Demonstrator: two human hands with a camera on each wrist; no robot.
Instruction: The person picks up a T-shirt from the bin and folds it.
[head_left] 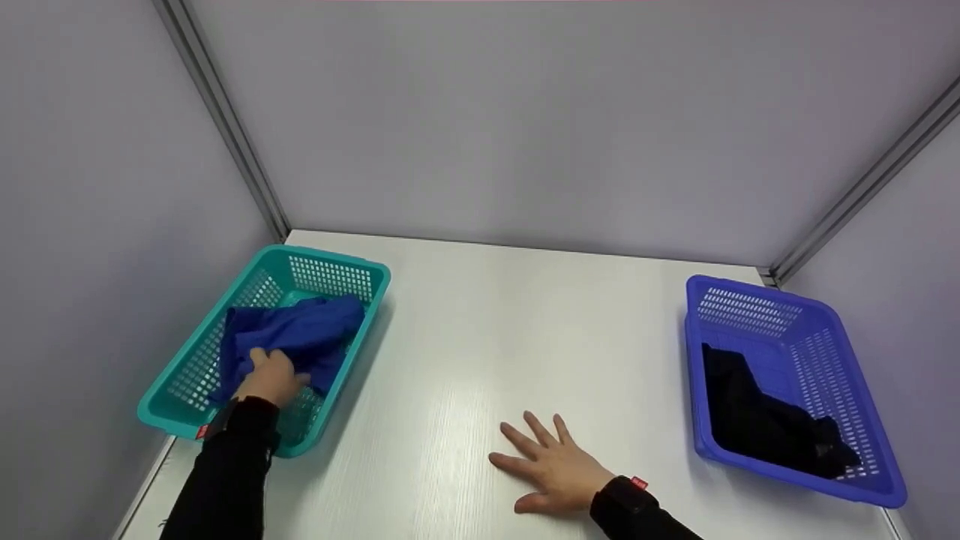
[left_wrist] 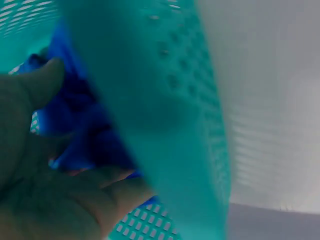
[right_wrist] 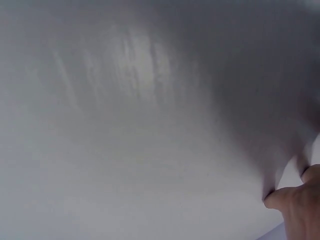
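Observation:
My left hand (head_left: 272,377) reaches into the teal basket (head_left: 375,289) and grips a crumpled blue cloth (head_left: 307,330). In the left wrist view, the thumb and fingers lie around folds of the blue cloth (left_wrist: 75,110), with the basket's wall (left_wrist: 160,125) covering part of it. Spread-fingered, my right hand (head_left: 559,469) rests on the white table (head_left: 480,337), palm down, holding nothing. Only fingertips and part of the right hand (right_wrist: 300,200) show at the lower right corner of the right wrist view.
A purple-blue basket (head_left: 832,322) stands at the table's right side with a black cloth (head_left: 765,420) bunched in it. Grey panels (head_left: 525,127) enclose the back and both sides, joined by metal posts (head_left: 232,127) at the corners.

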